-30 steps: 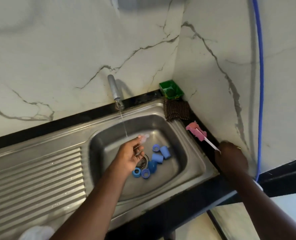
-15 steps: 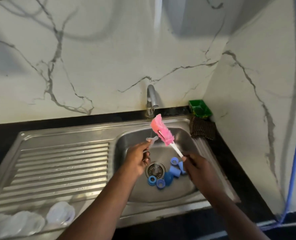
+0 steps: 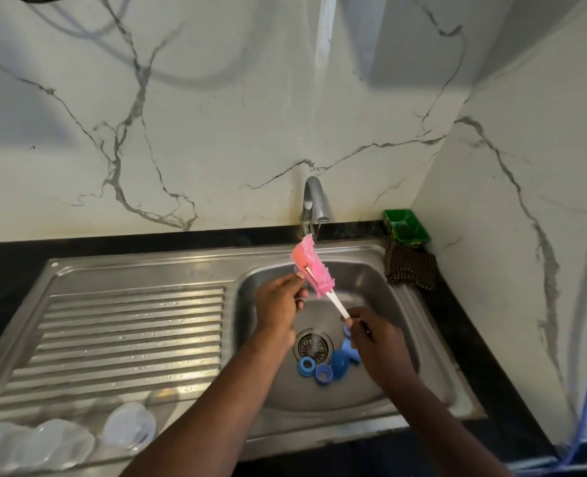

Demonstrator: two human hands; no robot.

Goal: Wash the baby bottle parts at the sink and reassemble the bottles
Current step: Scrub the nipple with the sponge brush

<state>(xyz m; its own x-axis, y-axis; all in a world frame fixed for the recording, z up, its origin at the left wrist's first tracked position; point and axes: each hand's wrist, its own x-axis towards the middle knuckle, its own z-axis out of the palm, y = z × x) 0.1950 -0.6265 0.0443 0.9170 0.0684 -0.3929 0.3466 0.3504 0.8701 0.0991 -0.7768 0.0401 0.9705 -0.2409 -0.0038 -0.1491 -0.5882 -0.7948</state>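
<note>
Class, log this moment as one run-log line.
step: scrubbing | left hand: holds small clear part | right hand: holds pink brush by handle | blue parts: in sink | tap: above brush

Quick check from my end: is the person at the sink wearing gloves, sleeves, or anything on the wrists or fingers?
No gloves. Both the left hand and the right hand are bare, and both forearms are bare as far as the bottom edge of the picture, with no sleeve showing. No watch, band or bracelet shows on either wrist. A ring cannot be told now; the fingers are too blurred.
</note>
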